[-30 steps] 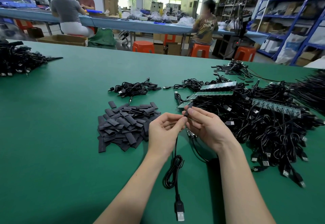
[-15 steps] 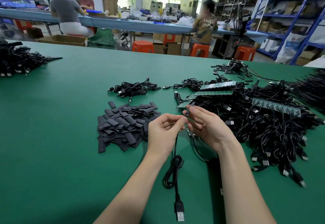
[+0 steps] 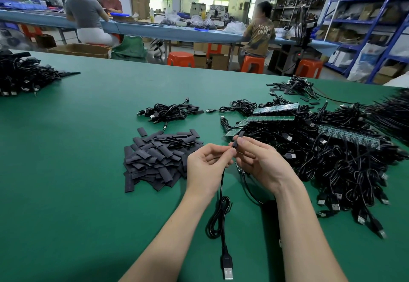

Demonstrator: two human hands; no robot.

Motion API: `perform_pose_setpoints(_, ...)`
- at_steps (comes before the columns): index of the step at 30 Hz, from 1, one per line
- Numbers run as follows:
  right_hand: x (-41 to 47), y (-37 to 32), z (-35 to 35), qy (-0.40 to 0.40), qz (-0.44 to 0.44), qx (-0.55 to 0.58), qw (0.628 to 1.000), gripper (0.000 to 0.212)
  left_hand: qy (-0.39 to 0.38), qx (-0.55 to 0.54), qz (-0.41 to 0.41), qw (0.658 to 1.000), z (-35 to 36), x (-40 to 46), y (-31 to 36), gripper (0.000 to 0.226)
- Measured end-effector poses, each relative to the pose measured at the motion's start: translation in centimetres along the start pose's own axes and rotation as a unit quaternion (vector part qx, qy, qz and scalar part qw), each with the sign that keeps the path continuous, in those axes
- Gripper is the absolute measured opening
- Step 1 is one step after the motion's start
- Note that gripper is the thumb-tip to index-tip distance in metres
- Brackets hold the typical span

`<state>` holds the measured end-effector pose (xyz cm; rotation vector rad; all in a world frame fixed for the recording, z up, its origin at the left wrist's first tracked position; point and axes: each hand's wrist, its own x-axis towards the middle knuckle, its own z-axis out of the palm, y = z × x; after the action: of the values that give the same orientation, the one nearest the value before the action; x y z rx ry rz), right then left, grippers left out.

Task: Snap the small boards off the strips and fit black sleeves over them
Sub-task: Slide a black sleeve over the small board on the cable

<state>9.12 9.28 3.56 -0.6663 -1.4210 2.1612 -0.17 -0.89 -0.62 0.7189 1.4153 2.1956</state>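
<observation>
Above green felt table (image 3: 66,171), both hands pinch slim black sleeve (image 3: 238,139).

We cannot tell whether a board sits inside the black sleeve (image 3: 238,140) pinched between our left hand (image 3: 207,166) and right hand (image 3: 261,162); our fingertips cover its lower end. Under the right hand, a small board (image 3: 240,169) is mostly hidden. Right of that hand, the cable pile (image 3: 345,166) runs off the edge.

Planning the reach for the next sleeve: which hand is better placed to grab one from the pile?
Left hand: the pile of flat black sleeves lies right beside it; the right hand would cross over.
</observation>
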Motion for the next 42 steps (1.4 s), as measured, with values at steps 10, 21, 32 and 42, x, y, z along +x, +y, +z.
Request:
perform_pose_setpoints(10, 0.09, 0.19, -0.19, -0.025, -0.001, -0.019, 0.999, 0.039, 0.003, 0.005, 0.009, 1.000, -0.06, 0.05, 0.08, 0.009)
perform_pose_setpoints(21, 0.33, 0.13, -0.03, -0.002, -0.009, 0.030, 1.000, 0.022, -0.004, 0.012, 0.006, 1.000, -0.01, 0.11, 0.04, 0.006)
perform_pose_setpoints(32, 0.55, 0.71, 0.21, 0.021, -0.034, 0.017, 0.999, 0.021, -0.002, 0.027, -0.009, 1.000, -0.15, 0.19, -0.12, 0.006)
perform_pose_setpoints(42, 0.35, 0.46, 0.00, 0.005, -0.013, 0.023, 1.000, 0.026, 0.002, 0.022, -0.009, 1.000, -0.08, 0.11, -0.15, 0.006)
